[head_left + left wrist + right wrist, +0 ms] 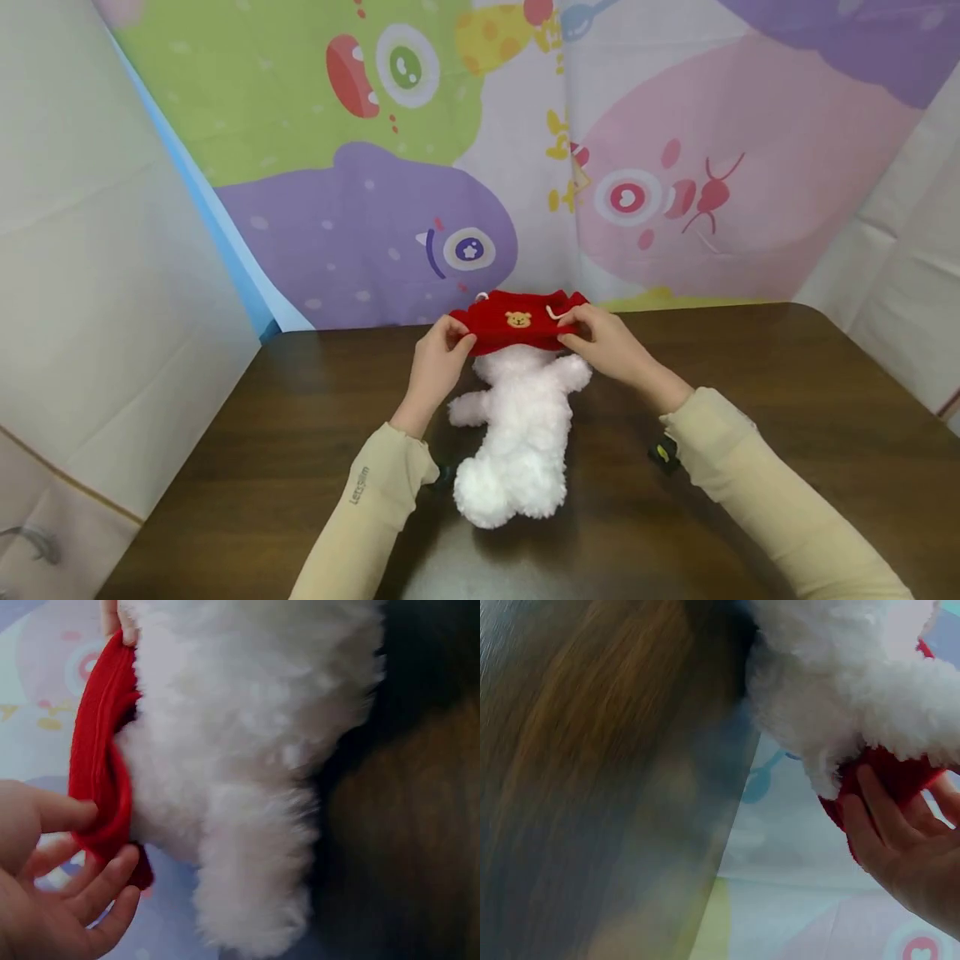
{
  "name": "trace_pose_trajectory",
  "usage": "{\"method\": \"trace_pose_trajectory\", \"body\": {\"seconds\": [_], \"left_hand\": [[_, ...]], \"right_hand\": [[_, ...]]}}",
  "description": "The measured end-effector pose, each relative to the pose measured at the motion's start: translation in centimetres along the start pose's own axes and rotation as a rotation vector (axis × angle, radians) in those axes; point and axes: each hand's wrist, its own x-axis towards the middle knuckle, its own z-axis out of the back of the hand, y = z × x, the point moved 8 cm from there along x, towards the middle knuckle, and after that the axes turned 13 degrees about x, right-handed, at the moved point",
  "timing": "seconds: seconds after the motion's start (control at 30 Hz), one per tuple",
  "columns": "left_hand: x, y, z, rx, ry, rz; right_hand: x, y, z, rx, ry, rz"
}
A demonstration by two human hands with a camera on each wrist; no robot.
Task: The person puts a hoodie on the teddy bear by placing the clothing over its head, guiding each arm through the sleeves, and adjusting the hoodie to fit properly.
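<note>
The red shirt (525, 335) is stretching crosswise over the head of the white plush toy (527, 421), whose long body is running back from the grip. Left hand (437, 360) and right hand (611, 344) are pinching the shirt's hem either side of that head, neither sitting nearer; it's looking soft, kinda bunched, showing a tan bear face (518, 319).

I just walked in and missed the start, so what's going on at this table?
A person is holding a small red garment by its edge, left hand on one side and right hand on the other. The garment partly covers the head of a white plush toy on the brown table. Its arms and body are outside.
</note>
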Motion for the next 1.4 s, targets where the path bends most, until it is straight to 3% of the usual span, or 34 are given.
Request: {"method": "trace_pose_trajectory", "body": {"seconds": [0.1, 0.2, 0.3, 0.43, 0.77, 0.9, 1.07, 1.23, 1.33, 1.4], "left_hand": [[-0.5, 0.8, -1.2, 0.042, 0.048, 0.051], [-0.6, 1.3, -2.5, 0.018, 0.102, 0.106], [-0.7, 1.8, -4.5, -0.22, 0.23, 0.212], [-1.6, 2.0, -6.5, -0.53, 0.379, 0.403], [-4.7, 1.1, -6.1, -0.664, 0.444, 0.491], [-5.8, 0.4, -5.9, -0.641, 0.478, 0.444], [-6.3, -1.1, -5.7, -0.496, 0.504, 0.318], [-5.5, -1.2, -4.9, -0.297, 0.543, 0.204], [-4.6, -1.1, -4.1, -0.258, 0.58, 0.162], [-3.6, -1.1, -3.3, -0.262, 0.571, 0.146]], "right_hand": [[-0.4, -1.1, -0.5, 0.023, 0.024, -0.096], [-0.6, -1.9, -0.9, 0.049, 0.044, -0.159], [-0.8, -2.4, -1.1, 0.08, 0.064, -0.177], [-1.5, -3.1, -1.6, 0.138, 0.099, -0.19], [-3.9, -3.2, -1.6, 0.187, 0.187, -0.184], [-5.3, -3.0, -1.4, 0.203, 0.213, -0.196], [-7.0, -3.2, -0.3, 0.187, 0.222, -0.202], [-7.1, -2.7, 0.8, 0.142, 0.166, -0.161], [-6.3, -1.7, 1.5, 0.11, 0.086, -0.088], [-5.4, -0.8, 2.1, 0.104, 0.013, -0.039]]}}
